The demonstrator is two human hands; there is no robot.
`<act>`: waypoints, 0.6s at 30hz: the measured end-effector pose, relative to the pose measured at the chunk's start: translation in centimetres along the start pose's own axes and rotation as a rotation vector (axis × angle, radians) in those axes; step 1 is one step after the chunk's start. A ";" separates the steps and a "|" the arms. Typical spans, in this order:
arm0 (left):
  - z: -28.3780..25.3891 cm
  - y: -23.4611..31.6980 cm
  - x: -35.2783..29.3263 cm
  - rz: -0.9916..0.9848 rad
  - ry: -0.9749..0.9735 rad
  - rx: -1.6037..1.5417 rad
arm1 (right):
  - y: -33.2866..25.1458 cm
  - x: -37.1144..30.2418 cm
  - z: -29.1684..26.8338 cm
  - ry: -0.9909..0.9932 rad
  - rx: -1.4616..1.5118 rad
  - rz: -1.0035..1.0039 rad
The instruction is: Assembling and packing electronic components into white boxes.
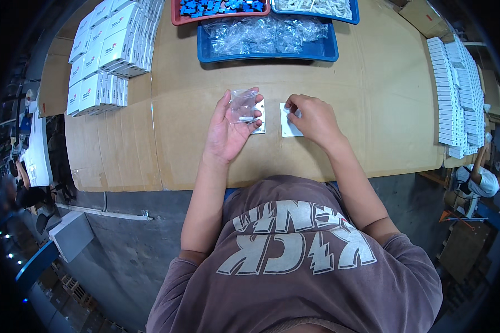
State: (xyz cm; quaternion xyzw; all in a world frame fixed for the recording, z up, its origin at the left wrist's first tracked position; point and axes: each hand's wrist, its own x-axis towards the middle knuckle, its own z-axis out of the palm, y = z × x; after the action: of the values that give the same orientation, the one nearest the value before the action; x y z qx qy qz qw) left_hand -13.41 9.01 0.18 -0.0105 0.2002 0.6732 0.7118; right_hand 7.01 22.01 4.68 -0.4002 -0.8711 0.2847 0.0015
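My left hand (228, 129) is turned palm up, its fingers bent around a small clear plastic bag (241, 102). A small white piece (246, 119) shows low in the bag. Behind those fingers, a flat white piece (262, 117) lies on the cardboard, partly covered by the hand. To the right, my right hand (312, 119) is bent over a second flat white piece (288, 128), thumb and fingers closed together. Anything between those fingertips is too small or hidden to name.
Ahead are a blue tray of clear bags (268, 57), a red tray of blue pieces (222, 16) and a blue tray of white pieces (316, 12). White boxes stand stacked at left (103, 61) and right (455, 100) of the cardboard-covered table (205, 166). Other people appear at both sides.
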 end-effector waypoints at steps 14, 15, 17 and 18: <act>1.9 -0.7 0.0 0.029 -0.016 0.213 | 0.3 3.4 -3.7 0.013 0.944 -0.115; 2.0 -0.8 0.1 0.030 -0.013 0.273 | -0.6 3.6 -3.9 -0.008 0.998 -0.149; 2.2 -1.2 -0.1 0.035 0.010 0.305 | -1.9 3.9 -4.5 -0.034 1.052 -0.184; 2.2 -1.3 -0.3 0.036 0.034 0.337 | -2.4 4.0 -4.9 -0.120 0.938 -0.176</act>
State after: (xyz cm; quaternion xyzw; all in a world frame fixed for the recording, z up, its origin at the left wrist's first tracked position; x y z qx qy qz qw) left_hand -11.54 9.22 1.94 0.1011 0.3223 0.6426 0.6877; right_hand 3.75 25.94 9.04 -0.2640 -0.6778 0.6682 0.1558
